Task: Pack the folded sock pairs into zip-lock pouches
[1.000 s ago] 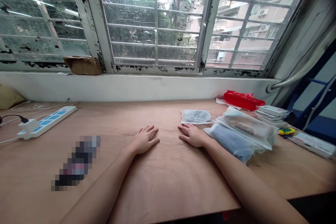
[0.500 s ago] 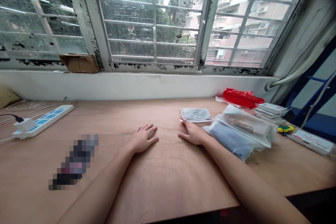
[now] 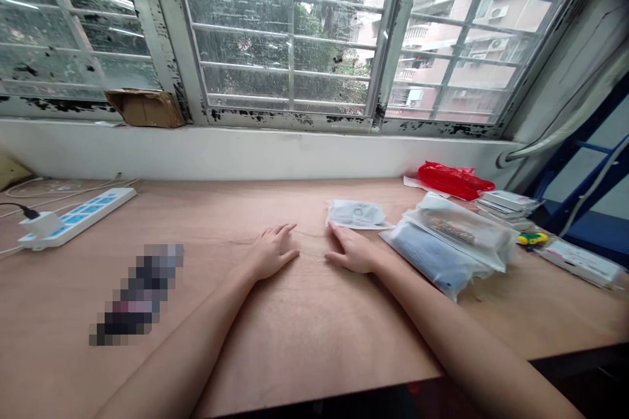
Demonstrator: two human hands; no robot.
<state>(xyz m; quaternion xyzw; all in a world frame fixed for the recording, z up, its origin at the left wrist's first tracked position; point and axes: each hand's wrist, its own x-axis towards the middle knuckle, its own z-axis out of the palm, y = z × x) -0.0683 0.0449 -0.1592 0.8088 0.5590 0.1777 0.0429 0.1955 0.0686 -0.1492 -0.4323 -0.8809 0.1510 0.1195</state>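
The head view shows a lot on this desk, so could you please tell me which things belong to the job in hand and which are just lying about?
At the hands: left hand, flat on the plywood desk; right hand, nearest the flat plastic packet.

Lying about: blue-filled plastic bag, red plastic bag, white power strip, pixelated object.

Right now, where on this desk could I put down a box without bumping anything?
The wooden desktop is bare between the pixelated object and the left hand, and again between the forearms. The right end is crowded: the right hand, plastic packets, a red bag and stacked boxes.
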